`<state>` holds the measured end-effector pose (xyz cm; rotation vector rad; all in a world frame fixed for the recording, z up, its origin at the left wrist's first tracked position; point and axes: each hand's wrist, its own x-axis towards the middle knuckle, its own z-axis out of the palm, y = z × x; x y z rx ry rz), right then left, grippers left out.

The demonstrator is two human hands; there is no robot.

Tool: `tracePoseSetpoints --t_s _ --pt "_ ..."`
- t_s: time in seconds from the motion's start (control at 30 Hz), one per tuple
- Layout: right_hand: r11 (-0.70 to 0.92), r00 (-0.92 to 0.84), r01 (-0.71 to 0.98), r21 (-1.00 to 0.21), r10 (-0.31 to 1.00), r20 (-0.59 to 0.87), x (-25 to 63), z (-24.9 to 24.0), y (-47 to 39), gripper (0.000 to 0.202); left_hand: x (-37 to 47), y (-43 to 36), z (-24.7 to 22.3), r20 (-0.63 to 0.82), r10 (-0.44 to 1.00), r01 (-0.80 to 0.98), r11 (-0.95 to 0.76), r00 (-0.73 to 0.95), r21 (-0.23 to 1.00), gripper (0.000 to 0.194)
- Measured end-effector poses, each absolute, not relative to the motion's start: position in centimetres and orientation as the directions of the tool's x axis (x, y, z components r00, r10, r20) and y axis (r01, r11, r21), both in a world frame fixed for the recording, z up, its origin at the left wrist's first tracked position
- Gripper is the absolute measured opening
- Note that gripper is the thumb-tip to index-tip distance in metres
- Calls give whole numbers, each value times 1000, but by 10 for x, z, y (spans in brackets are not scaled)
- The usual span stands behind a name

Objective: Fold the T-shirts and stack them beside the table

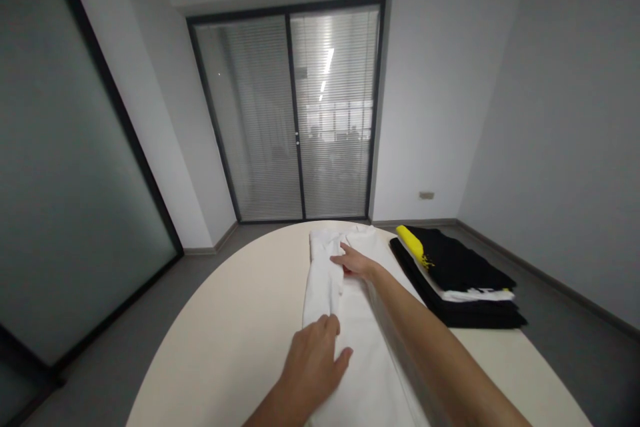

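Observation:
A white cloth garment (367,347) lies lengthwise on the round cream table (225,320), with a strip along its left side folded over. Near its far end my right hand (353,261) rests on the folded strip, the index finger and thumb spread apart and the other fingers curled under. Closer to me, my left hand (317,355) lies over the garment's left edge, its thumb held away from the bent fingers. The fingertips of my left hand touch the fabric.
A stack of folded clothes (465,267), black, white and yellow, sits on the table's right side, beside the white garment. Beyond the table stand a glass door with blinds (335,113) and grey-white walls.

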<state>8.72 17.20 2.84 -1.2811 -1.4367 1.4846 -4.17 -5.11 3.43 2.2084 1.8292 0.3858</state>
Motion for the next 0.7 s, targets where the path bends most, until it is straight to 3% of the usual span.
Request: tracePoseSetpoints --t_s 0.17,0.37,0.47,0.57,0.7 --pt "-181 -360 152 -972 906 -225 85 28 163 100 -43 -52 40 -14 998 966 -58 63 251 27" --pt "-114 -355 101 -988 924 -143 72 23 164 75 -48 -44 35 18 999 974 -44 41 221 19" --pt "-93 -309 114 -989 943 -124 66 20 171 64 -48 -43 32 115 992 954 -82 51 289 16" --pt "-54 -222 128 -990 972 -82 66 19 181 66 -46 -44 31 194 979 878 -151 67 455 15" --pt "-30 -124 181 -983 991 -53 76 16 189 63 -44 -46 34 189 957 778 -288 219 558 27"
